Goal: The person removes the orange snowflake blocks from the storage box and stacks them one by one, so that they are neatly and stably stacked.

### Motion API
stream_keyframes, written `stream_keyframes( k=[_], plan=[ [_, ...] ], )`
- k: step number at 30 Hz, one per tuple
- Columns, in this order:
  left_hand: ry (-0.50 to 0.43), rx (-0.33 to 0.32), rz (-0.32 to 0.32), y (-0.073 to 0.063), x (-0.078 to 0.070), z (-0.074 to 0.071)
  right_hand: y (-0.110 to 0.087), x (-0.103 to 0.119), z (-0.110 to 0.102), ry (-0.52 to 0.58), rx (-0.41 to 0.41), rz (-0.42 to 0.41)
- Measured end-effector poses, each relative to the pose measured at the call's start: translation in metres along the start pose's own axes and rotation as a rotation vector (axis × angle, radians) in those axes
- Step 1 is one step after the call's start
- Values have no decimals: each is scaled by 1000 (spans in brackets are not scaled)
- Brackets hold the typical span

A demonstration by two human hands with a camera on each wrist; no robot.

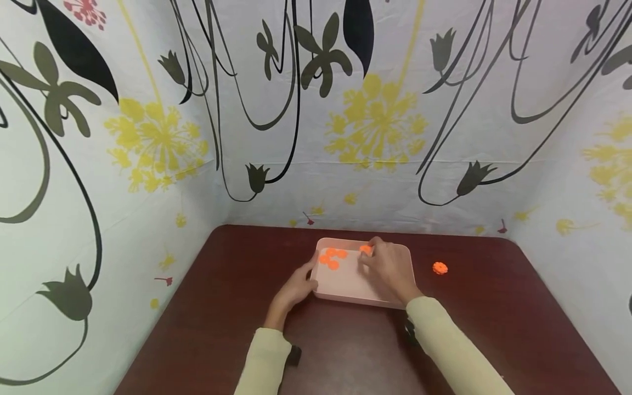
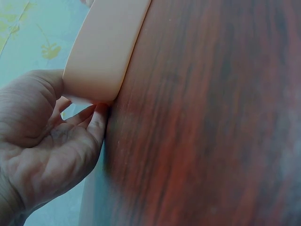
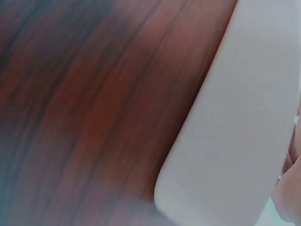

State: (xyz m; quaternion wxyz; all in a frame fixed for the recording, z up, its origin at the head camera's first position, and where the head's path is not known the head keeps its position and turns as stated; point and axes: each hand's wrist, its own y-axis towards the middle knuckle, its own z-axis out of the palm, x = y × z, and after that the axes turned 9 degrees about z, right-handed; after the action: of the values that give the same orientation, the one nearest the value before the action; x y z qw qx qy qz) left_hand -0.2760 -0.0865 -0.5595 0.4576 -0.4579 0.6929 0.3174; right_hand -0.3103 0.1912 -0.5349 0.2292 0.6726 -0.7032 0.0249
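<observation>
Left hand (image 1: 298, 285): grips left end of tray between thumb and curled fingers.
Right hand (image 1: 391, 267): reaches over tray's far side; pinches orange piece (image 1: 365, 249) between thumb and fingertips.
Tray (image 1: 348, 282): pale pink, rectangular, low-walled; rests on table (image 1: 237, 291), between both hands.
Orange cluster (image 1: 333, 265): several small rounded pieces; lies inside tray, toward far left corner.
Loose orange piece (image 1: 440, 268): scallop-edged; lies on table, right of tray, apart from it.
Table: dark red-brown, wood-grained.

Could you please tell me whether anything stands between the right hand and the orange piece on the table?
Visibly, only the right rim of the tray lies between the right hand and that orange piece.
</observation>
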Motion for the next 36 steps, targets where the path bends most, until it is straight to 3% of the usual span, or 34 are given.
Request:
stream_keyframes(
  k=[2,9,15,24,29,36],
  plan=[
    [5,-6,-2,0,0,-1,0,-3,-4,-16,-24,4],
    [-6,-9,27,1,0,-5,1,-20,-24,109,-28,80],
    [5,12,76,3,0,-3,-8,-57,-40,129,-87,90],
    [-24,13,60,-4,1,0,-26,-110,-58,88,-153,165],
    [-40,5,64,-6,2,2,-36,-134,-56,86,-147,208],
    [-51,12,78,-5,1,1,-42,-162,-49,136,-70,235]
  ],
)
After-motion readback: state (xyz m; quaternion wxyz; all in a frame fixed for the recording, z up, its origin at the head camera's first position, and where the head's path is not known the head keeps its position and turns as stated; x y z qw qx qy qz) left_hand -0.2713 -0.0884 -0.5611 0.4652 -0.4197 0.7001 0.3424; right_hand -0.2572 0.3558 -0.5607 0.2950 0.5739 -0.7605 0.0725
